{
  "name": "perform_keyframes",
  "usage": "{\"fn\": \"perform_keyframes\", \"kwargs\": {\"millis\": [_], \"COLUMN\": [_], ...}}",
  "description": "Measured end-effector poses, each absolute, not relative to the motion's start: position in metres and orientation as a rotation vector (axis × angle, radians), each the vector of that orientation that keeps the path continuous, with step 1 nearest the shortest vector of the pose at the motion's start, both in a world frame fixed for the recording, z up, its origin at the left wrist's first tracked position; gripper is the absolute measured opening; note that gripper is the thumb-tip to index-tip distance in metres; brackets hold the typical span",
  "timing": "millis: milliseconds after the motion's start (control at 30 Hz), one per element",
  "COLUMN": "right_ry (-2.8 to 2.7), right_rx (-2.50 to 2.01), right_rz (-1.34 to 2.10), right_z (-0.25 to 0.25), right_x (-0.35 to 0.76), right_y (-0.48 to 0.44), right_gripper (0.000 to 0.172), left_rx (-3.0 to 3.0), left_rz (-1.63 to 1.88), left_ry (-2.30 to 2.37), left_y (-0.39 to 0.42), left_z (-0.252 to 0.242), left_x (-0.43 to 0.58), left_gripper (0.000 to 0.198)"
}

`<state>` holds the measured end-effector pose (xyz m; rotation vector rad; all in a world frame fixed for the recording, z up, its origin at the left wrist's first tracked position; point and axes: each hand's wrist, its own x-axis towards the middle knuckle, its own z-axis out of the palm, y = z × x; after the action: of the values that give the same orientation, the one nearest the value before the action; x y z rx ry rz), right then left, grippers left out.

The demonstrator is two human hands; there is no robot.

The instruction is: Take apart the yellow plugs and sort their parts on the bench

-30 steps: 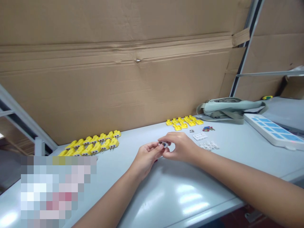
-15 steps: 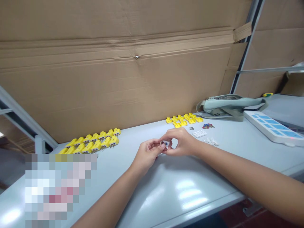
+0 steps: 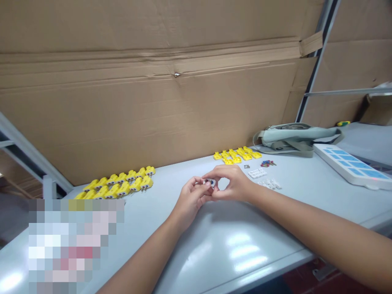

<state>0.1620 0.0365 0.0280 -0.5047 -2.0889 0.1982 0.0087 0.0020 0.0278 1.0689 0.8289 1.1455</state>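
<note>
My left hand and my right hand meet above the middle of the table. Between their fingertips is a small white plug insert with blue and reddish spots on it. The left thumb presses on its near side, while the right thumb and forefinger grip its right end. Beyond the right hand lie yellow plug shell halves, small metal screws, and pins with red and blue collars. White plastic parts and further white pieces lie nearer the right forearm.
Two rows of yellow plugs with metal pins stand on the left of the grey table. A pale green bag and a white case with blue panels lie to the right. Cardboard walls the back; a blurred patch covers the lower left.
The insert has turned slightly in the fingers, and more of its reddish part shows. My left fingers have shifted a little around it. The view has barely moved.
</note>
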Motion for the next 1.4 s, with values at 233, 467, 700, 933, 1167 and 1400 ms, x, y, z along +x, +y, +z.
{"fn": "perform_keyframes", "kwargs": {"millis": [233,467,700,933,1167,1400], "right_ry": [-2.046,-2.145,-2.210,-2.255,-2.291,-2.190], "right_rx": [-0.680,-0.916,-1.026,-1.094,-1.067,-0.806], "right_rz": [0.287,0.298,0.171,0.115,0.104,0.006], "right_z": [0.030,0.032,0.028,0.029,0.034,0.028], "right_x": [0.154,0.154,0.145,0.138,0.139,0.150], "right_y": [0.027,0.023,0.019,0.012,0.011,0.019], "right_gripper": [0.028,0.005,0.010,0.005,0.005,0.005], "left_rx": [1.159,1.369,1.425,1.504,1.561,1.682], "left_rz": [1.177,1.167,1.079,1.052,1.041,1.113], "left_ry": [0.928,1.063,1.161,1.254,1.200,1.146], "left_y": [0.003,0.006,-0.001,-0.005,-0.009,-0.011], "left_z": [0.025,0.025,0.022,0.023,0.025,0.029], "left_x": [0.006,0.007,0.014,0.010,0.012,0.010], "left_gripper": [0.030,0.024,0.026,0.016,0.016,0.011]}}
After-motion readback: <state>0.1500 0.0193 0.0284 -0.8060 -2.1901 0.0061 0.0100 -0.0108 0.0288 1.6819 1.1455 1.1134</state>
